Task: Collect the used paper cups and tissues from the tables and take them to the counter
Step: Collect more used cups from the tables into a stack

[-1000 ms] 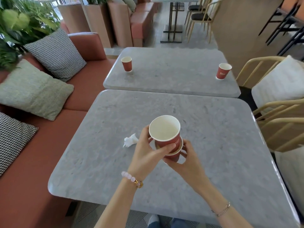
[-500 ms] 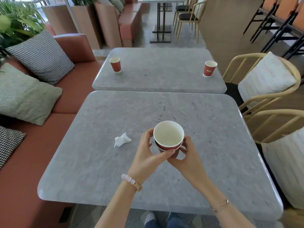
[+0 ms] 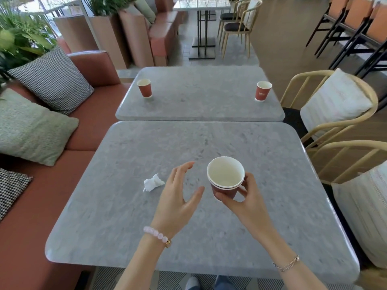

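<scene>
Right hand point(image 3: 249, 197) is gripping the nested red paper cups point(image 3: 226, 178) at lower centre-right of frame, over the near grey table point(image 3: 209, 143). Left hand point(image 3: 178, 193) is hovering released, fingers spread, just left of the cups and touching nothing, with the crumpled white tissue point(image 3: 152, 182) lying just left of it. Far table point(image 3: 199, 105) at upper centre is carrying a left-edge cup point(image 3: 144, 88) and a right-edge cup point(image 3: 262, 91) with open tabletop between, red bench point(image 3: 41, 206) flanking left, wooden chairs point(image 3: 339, 147) crowding right.
</scene>
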